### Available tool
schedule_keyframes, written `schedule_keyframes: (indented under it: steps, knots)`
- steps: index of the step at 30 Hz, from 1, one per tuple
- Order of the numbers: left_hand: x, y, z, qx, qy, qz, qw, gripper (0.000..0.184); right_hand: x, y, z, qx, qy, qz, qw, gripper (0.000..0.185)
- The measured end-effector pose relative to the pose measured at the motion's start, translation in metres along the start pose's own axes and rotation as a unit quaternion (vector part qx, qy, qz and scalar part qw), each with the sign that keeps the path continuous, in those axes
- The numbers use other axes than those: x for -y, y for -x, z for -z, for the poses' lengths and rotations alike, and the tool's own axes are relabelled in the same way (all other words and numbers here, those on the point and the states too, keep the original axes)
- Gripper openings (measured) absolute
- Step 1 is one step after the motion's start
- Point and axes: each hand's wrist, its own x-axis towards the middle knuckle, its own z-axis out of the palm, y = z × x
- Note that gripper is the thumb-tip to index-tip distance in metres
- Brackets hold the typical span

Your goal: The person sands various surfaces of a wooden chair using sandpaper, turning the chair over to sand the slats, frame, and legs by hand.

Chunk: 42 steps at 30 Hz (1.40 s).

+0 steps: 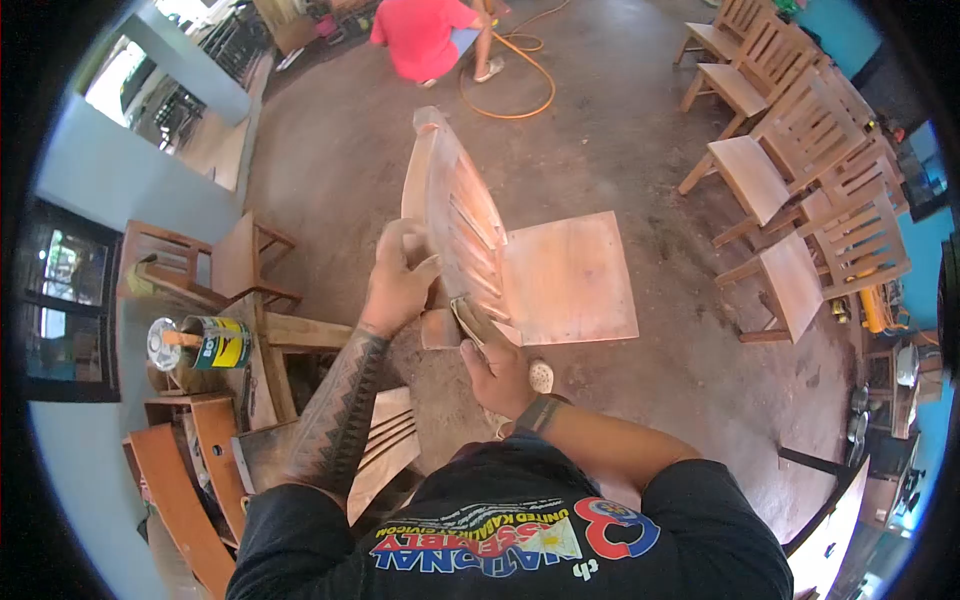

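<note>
A bare wooden chair stands in front of me, its slatted backrest (455, 205) to the left and its flat square seat (570, 280) to the right. My left hand (400, 275) is at the outer side of the backrest, its fingers curled against the wood; what they press on is partly hidden. Lower down, my right hand (492, 365) holds a thin folded pad (468, 322), perhaps sandpaper, against the lower end of the backrest. The fingers are wrapped round this pad, and the chair's legs are hidden below the seat.
Several wooden chairs (765, 180) line the right side. Another chair (235, 260) stands at the left, above a bench with a labelled can (220, 343). Wooden panels (180, 500) lean at the lower left. A person in red (425, 35) sits far ahead beside an orange hose (545, 100).
</note>
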Motion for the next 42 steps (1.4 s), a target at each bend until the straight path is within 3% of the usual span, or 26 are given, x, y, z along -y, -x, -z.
schedule_keyframes:
  steps: [3,6,9,15,18,21,22,25,28,29,31,33,35,36,38,39,41,42]
  knots:
    - [-0.042,-0.005,0.012,-0.001,-0.264,0.013,0.964,0.034,-0.003,-0.011,-0.003,0.052,0.006,0.037,0.998,0.048]
    - [-0.001,-0.014,0.029,-0.016,-0.355,-0.066,0.932,0.033,-0.020,-0.015,-0.014,0.088,0.007,0.092,0.992,0.047]
    - [-0.021,-0.012,0.051,0.012,-0.508,-0.155,0.847,0.033,-0.036,-0.017,-0.007,0.107,0.023,0.124,0.986,0.048]
    - [-0.026,-0.057,0.064,0.316,-0.488,-0.264,0.770,0.029,-0.030,-0.002,-0.037,0.056,-0.083,0.093,0.991,0.055]
    - [-0.035,-0.073,0.061,0.370,-0.441,-0.283,0.767,0.025,0.011,-0.017,-0.070,-0.039,0.035,0.145,0.988,0.058]
    - [-0.042,-0.063,0.048,0.406,-0.375,-0.257,0.793,0.029,0.018,-0.015,-0.082,-0.069,0.067,0.136,0.986,0.058]
    - [-0.035,-0.056,0.043,0.366,-0.330,-0.268,0.828,0.033,0.010,-0.009,-0.081,-0.072,0.065,0.138,0.986,0.057]
    - [-0.034,-0.012,0.040,0.304,-0.213,-0.080,0.925,0.028,-0.044,0.027,-0.093,-0.107,0.071,0.070,0.989,0.057]
    - [-0.038,0.013,0.038,0.310,-0.234,-0.212,0.897,0.030,-0.146,0.080,-0.095,-0.146,-0.017,-0.089,0.985,0.056]
    - [-0.039,0.013,0.035,0.295,-0.221,-0.172,0.913,0.031,-0.202,0.102,-0.101,-0.157,-0.100,-0.156,0.970,0.054]
    - [-0.040,0.015,0.033,0.256,-0.199,-0.087,0.942,0.033,-0.230,0.111,-0.071,-0.123,-0.098,-0.295,0.943,0.053]
    - [-0.032,0.013,0.039,0.275,-0.217,-0.118,0.929,0.043,-0.219,0.105,-0.088,-0.171,-0.128,-0.257,0.942,0.051]
    - [-0.034,0.011,0.041,0.280,-0.221,-0.142,0.923,0.051,-0.159,0.078,-0.109,-0.192,-0.075,-0.115,0.972,0.054]
    - [-0.030,0.010,0.042,0.272,-0.189,-0.157,0.930,0.056,-0.107,0.057,-0.103,-0.159,-0.139,-0.089,0.973,0.055]
    - [-0.017,0.007,0.043,0.256,-0.120,-0.196,0.939,0.066,-0.022,0.017,-0.102,-0.109,-0.061,0.032,0.992,0.056]
    - [-0.020,0.004,0.047,0.275,-0.083,-0.128,0.949,0.070,0.003,0.006,-0.106,-0.086,0.078,0.125,0.985,0.057]
    - [-0.025,-0.004,0.061,0.302,-0.005,0.013,0.953,0.077,0.023,-0.005,-0.097,-0.068,0.048,0.133,0.988,0.055]
    - [-0.026,-0.021,0.069,0.311,0.009,0.074,0.947,0.063,0.027,-0.008,-0.093,-0.057,0.033,0.135,0.989,0.054]
